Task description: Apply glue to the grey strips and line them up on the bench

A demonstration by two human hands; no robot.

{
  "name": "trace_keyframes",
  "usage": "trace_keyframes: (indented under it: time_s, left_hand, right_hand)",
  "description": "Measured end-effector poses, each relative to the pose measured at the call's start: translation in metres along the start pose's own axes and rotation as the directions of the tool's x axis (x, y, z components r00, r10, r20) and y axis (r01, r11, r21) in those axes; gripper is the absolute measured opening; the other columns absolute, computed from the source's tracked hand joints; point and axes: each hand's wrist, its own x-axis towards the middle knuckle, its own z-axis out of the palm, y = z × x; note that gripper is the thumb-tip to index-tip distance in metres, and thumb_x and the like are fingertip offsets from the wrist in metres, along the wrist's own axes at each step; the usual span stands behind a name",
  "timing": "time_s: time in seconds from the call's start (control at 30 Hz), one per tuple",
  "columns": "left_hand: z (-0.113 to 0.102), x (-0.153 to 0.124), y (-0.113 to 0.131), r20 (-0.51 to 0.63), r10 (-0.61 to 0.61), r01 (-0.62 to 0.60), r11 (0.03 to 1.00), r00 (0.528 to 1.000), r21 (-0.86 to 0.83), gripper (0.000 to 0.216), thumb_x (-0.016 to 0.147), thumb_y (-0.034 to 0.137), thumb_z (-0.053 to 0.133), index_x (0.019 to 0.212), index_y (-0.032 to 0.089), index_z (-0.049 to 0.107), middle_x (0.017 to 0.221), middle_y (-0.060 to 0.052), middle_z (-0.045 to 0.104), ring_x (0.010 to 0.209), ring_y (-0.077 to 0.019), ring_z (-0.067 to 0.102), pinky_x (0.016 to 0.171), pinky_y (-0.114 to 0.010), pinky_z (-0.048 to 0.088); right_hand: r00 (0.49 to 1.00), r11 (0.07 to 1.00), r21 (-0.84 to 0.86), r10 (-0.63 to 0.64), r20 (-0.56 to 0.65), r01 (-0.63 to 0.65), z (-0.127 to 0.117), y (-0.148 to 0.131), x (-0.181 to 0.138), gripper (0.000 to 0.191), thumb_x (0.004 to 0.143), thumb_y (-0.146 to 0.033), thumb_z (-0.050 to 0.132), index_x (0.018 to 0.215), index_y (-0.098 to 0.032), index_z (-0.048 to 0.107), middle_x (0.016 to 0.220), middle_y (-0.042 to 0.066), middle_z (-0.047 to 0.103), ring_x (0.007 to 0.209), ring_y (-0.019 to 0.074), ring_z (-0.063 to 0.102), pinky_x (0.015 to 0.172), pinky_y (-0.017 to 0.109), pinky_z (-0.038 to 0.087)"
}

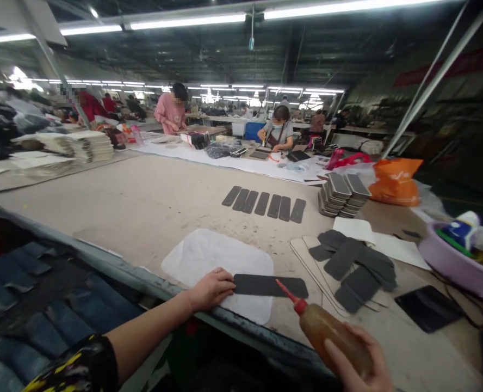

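A long dark grey rounded strip [261, 285] lies flat, mostly over a white sheet [212, 253] near the table's front edge. At the strip's left end, my left hand [212, 288] has its fingers curled together and gripping it. My right hand [359, 354] is wrapped round a brown squeeze bottle [331, 332] with a red pointed nozzle, which looks like a glue bottle. The bottle is tilted, its tip over the right half of the strip. Whether the tip touches the strip, I cannot tell.
Several small dark pieces [261, 203] lie in a row on the table [115, 201]. Loose dark pieces [355, 261] sit right of the sheet, near a phone-like black slab [429, 307] and purple basin [437, 250]. Stacked pieces [341, 193] stand behind, beside an orange bag [396, 182]. Co-workers are beyond.
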Motion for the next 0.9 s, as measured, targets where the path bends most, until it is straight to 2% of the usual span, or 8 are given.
trace_keyframes:
  time_s: [0.07, 0.17, 0.23, 0.3, 0.43, 0.53, 0.7, 0.9]
  left_hand:
    - [0.003, -0.001, -0.001, -0.006, 0.012, -0.012, 1.0, 1.0, -0.004, 0.021, 0.09, 0.024, 0.046, 0.103, 0.02, 0.062, 0.1, -0.006, 0.058, 0.094, -0.0166, 0.049, 0.086, -0.029, 0.043]
    - [0.003, -0.001, -0.001, 0.006, 0.011, -0.011, 1.0, 1.0, 0.006, 0.023, 0.091, 0.024, 0.044, 0.103, 0.019, 0.063, 0.099, -0.007, 0.058, 0.092, -0.0167, 0.049, 0.085, -0.029, 0.042]
    - [0.002, -0.001, 0.0, 0.026, 0.007, -0.007, 1.0, 1.0, 0.008, 0.023, 0.091, 0.024, 0.042, 0.101, 0.019, 0.063, 0.097, -0.008, 0.058, 0.09, -0.0165, 0.05, 0.084, -0.029, 0.042]
    - [0.001, 0.0, 0.001, 0.042, 0.008, -0.008, 1.0, 0.999, 0.003, 0.024, 0.091, 0.023, 0.041, 0.099, 0.019, 0.063, 0.096, -0.008, 0.057, 0.09, -0.0166, 0.05, 0.084, -0.029, 0.042]
    - [0.0, 0.0, 0.001, 0.05, -0.001, 0.002, 1.0, 0.999, -0.007, 0.025, 0.092, 0.022, 0.039, 0.098, 0.018, 0.063, 0.097, -0.007, 0.057, 0.091, -0.0169, 0.049, 0.086, -0.03, 0.041]
    - [0.001, 0.0, 0.0, 0.048, -0.007, 0.007, 1.0, 0.999, -0.007, 0.025, 0.092, 0.022, 0.039, 0.097, 0.018, 0.063, 0.096, -0.007, 0.057, 0.089, -0.0164, 0.049, 0.085, -0.03, 0.041]
    - [0.003, 0.0, -0.001, 0.033, -0.01, 0.009, 1.0, 0.999, 0.015, 0.023, 0.091, 0.023, 0.042, 0.1, 0.019, 0.063, 0.093, -0.007, 0.056, 0.088, -0.0165, 0.049, 0.082, -0.029, 0.043]
    - [0.002, 0.0, 0.001, 0.035, -0.02, 0.021, 1.0, 0.999, -0.006, 0.022, 0.091, 0.021, 0.043, 0.103, 0.02, 0.061, 0.096, -0.006, 0.056, 0.09, -0.0165, 0.049, 0.083, -0.029, 0.044]
  right_hand:
    - [0.984, 0.97, -0.166, -0.17, 0.049, 0.176, 0.034, -0.011, -0.009, 0.054, 0.062, -0.045, 0.072, 0.105, -0.019, 0.052, 0.104, 0.007, 0.056, 0.092, 0.0267, 0.055, 0.075, 0.034, 0.048]
    - [0.883, 0.844, -0.266, -0.426, 0.194, 0.466, 0.074, -0.015, -0.015, 0.042, 0.071, -0.041, 0.067, 0.103, -0.019, 0.052, 0.099, 0.008, 0.055, 0.088, 0.0242, 0.055, 0.075, 0.036, 0.048]
    - [0.816, 0.768, -0.282, -0.515, 0.262, 0.575, 0.091, -0.013, -0.015, 0.039, 0.075, -0.037, 0.065, 0.105, -0.019, 0.051, 0.098, 0.009, 0.054, 0.088, 0.0241, 0.054, 0.074, 0.037, 0.048]
    - [0.778, 0.725, -0.288, -0.552, 0.301, 0.626, 0.101, -0.012, -0.014, 0.038, 0.077, -0.036, 0.064, 0.108, -0.019, 0.049, 0.098, 0.01, 0.053, 0.088, 0.0246, 0.053, 0.073, 0.038, 0.048]
    - [0.742, 0.684, -0.296, -0.567, 0.359, 0.666, 0.112, -0.015, -0.013, 0.035, 0.08, -0.034, 0.061, 0.108, -0.019, 0.048, 0.095, 0.009, 0.053, 0.085, 0.024, 0.052, 0.072, 0.038, 0.048]
    - [0.736, 0.674, -0.308, -0.562, 0.377, 0.672, 0.114, -0.014, -0.012, 0.034, 0.08, -0.033, 0.06, 0.108, -0.019, 0.048, 0.095, 0.009, 0.052, 0.086, 0.0239, 0.052, 0.072, 0.038, 0.048]
    - [0.784, 0.698, -0.359, -0.527, 0.328, 0.62, 0.103, -0.005, -0.008, 0.035, 0.08, -0.035, 0.061, 0.108, -0.018, 0.049, 0.096, 0.01, 0.053, 0.088, 0.0245, 0.051, 0.074, 0.039, 0.047]
    - [0.831, 0.677, -0.505, -0.529, 0.173, 0.536, 0.071, 0.002, 0.007, 0.04, 0.079, -0.04, 0.062, 0.108, -0.016, 0.05, 0.097, 0.011, 0.053, 0.088, 0.0251, 0.051, 0.076, 0.041, 0.044]
